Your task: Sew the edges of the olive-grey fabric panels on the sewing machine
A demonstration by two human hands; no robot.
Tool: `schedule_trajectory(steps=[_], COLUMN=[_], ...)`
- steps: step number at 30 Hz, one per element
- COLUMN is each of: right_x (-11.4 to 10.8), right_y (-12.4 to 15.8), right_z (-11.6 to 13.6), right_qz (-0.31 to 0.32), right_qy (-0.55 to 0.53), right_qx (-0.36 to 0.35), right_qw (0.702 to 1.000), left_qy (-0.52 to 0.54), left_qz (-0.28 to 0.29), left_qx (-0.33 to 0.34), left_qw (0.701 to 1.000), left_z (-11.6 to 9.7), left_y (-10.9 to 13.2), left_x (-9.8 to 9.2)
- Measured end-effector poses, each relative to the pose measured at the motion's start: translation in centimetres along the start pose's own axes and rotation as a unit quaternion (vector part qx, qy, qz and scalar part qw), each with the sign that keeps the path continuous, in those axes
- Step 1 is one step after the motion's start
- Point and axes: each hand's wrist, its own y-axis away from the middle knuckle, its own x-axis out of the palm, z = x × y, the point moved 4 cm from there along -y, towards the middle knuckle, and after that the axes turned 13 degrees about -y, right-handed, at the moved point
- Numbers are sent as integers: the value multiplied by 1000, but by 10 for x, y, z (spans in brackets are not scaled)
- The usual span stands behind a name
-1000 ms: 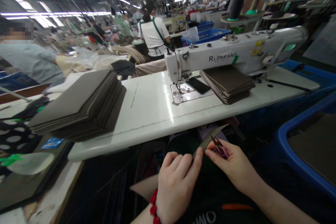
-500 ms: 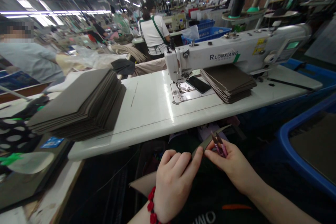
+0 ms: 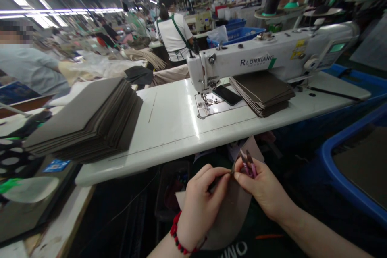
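Note:
My left hand (image 3: 204,205), with a red and black bracelet at the wrist, pinches the edge of a grey-brown fabric piece (image 3: 232,217) between thumb and fingers. Close beside it, my right hand (image 3: 263,185) pinches the same edge. Pink-handled thread snips (image 3: 249,167) also sit in my right hand, blades pointing up and apart. Below and behind my hands the fabric hangs over my lap, partly hidden by the left hand. Both hands are in front of the sewing table (image 3: 169,129), below its near edge.
A sewing machine (image 3: 256,62) stands on the table, with a phone (image 3: 227,95) near its needle. A stack of fabric pieces (image 3: 263,92) lies under its arm, and a taller stack (image 3: 87,121) sits at left. A blue bin (image 3: 326,157) is at right. Co-workers sit beyond.
The fabric has turned, so its pale face now hangs below my hands. My left fingers have shifted from an extended index finger to a pinch at the edge. The snips remain in my right hand.

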Motion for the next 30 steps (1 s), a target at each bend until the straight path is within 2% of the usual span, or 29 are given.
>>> schedule_trajectory(steps=[6,9,12,15,18,21,23,30], right_x=[4,3,3,4,5,6,7,11], right_y=[1,-1,-5,-8,-9,-10,-11,-17], right_z=[0,4,9,10,4,-3,-6,-7], right_qz=[49,38,28,23,11,1,-7,-18], right_qy=[32,70,86,70,51,24,10,33], right_qx=[17,25,15,16,30,46,44,15], right_qw=[998,997,996,997,998,999,999,999], left_qy=[26,27,8,-69,-164,-214,-208,-97], left_qz=[0,-12,-29,-59,-101,-109,-98,-46], left_qx=[-48,-37,-8,41,118,165,159,64], left_qw=[999,999,1000,995,974,957,960,992], left_z=[13,15,15,15,13,11,10,14], left_y=[-7,-7,-6,-2,3,5,5,0], left_x=[-2,-4,-5,-5,-5,-3,-1,2])
